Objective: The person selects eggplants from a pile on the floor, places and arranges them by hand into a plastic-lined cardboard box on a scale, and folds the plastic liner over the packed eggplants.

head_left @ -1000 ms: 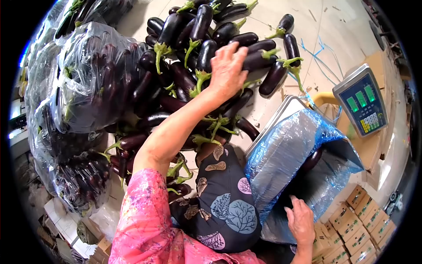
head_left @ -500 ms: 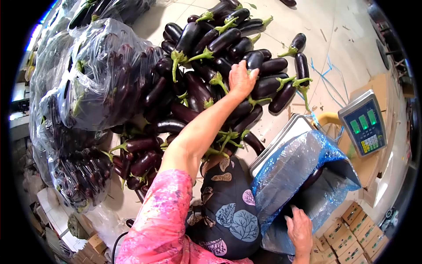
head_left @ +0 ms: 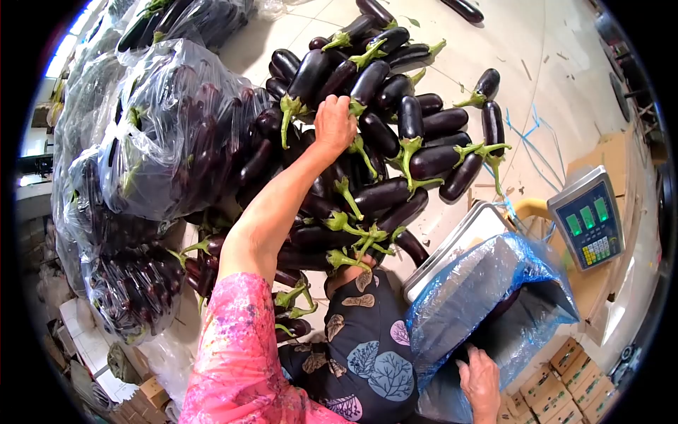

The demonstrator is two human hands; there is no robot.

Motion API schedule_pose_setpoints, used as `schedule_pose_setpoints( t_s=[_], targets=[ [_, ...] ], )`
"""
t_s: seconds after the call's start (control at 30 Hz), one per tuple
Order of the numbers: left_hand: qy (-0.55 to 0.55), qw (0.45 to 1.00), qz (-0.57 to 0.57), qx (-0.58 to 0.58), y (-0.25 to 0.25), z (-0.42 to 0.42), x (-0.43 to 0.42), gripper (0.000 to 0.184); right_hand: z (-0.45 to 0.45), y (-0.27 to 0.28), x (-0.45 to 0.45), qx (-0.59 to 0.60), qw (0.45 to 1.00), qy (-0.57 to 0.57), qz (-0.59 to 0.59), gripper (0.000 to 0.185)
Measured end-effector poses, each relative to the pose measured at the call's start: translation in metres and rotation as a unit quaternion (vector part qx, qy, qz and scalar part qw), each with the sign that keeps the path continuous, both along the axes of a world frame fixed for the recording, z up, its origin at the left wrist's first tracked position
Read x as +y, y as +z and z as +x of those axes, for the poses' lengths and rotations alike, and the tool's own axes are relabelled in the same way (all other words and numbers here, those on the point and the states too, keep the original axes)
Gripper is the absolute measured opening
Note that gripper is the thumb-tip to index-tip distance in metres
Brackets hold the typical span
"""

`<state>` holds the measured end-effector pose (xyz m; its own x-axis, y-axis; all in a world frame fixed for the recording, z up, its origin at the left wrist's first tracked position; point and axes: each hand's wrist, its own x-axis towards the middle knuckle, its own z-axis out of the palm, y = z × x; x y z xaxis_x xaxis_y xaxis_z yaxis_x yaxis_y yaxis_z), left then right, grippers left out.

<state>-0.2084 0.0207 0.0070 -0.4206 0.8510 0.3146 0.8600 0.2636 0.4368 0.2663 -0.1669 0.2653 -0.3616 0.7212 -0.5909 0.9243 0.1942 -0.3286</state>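
My left hand (head_left: 335, 124) reaches over a heap of dark purple eggplants (head_left: 385, 194). Its fingers are closed at the green stem of one eggplant (head_left: 370, 82) near the top of the heap. Low on the right, my right hand (head_left: 481, 377) grips the near edge of a blue-lined plastic bag (head_left: 462, 283). The bag lies with its mouth spread on the metal platform (head_left: 452, 244) of a scale, and a dark eggplant (head_left: 507, 302) shows partly inside. The fingertips of my right hand are partly hidden by the bag's edge.
Clear plastic bags packed with eggplants (head_left: 169, 134) stand at the left. The scale's lit display (head_left: 587, 218) rises on the right, near blue twine (head_left: 533, 138). Small cardboard boxes (head_left: 565, 381) are at lower right. A few eggplants lie on the tiled floor (head_left: 558, 63).
My left hand has moved left across the heap, from one eggplant to the stem of another. The first eggplant now lies on the heap, stem toward me. My right hand stays at the bag.
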Motion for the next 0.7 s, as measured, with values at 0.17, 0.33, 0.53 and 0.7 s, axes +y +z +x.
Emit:
schedule_pose_setpoints(
  t_s=[0.17, 0.33, 0.53, 0.7],
  targets=[
    [-0.074, 0.966, -0.010, -0.249, 0.023, 0.009, 0.010, 0.029, 0.000, -0.007, 0.004, -0.007, 1.000, 0.008, 0.000, 0.036],
    [-0.098, 0.993, 0.059, -0.010, 0.048, -0.018, 0.001, 0.043, 0.004, -0.011, 0.005, -0.010, 1.000, 0.003, 0.006, 0.035],
    [0.067, 0.966, -0.240, 0.067, 0.050, -0.079, -0.003, 0.082, 0.006, -0.017, 0.005, 0.008, 1.000, -0.008, -0.002, 0.034],
    [0.020, 0.989, -0.145, 0.004, 0.050, -0.037, -0.011, 0.089, 0.006, -0.025, 0.005, -0.014, 1.000, 0.003, -0.014, 0.032]
  ],
)
